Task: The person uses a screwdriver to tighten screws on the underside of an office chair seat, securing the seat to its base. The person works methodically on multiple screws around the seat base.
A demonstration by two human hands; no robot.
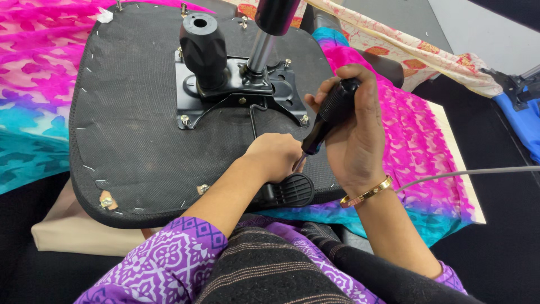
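An upturned office chair seat (135,124) lies on pink and teal cloth, its black fabric underside facing up. A black metal mechanism plate (236,90) with a knob (202,48) and a chrome gas cylinder (260,53) is bolted to it. My right hand (357,132) grips a black-handled screwdriver (329,115), tip pointing down at the seat's near edge. My left hand (274,157) rests there with fingers curled around the tip, beside a black lever paddle (289,190).
Pink, teal and cream patterned cloths (416,135) cover the surface under the seat. A grey cable (467,171) runs off to the right. Blue and black equipment (520,95) stands at the right edge. Loose bolts (204,188) stick up along the seat rim.
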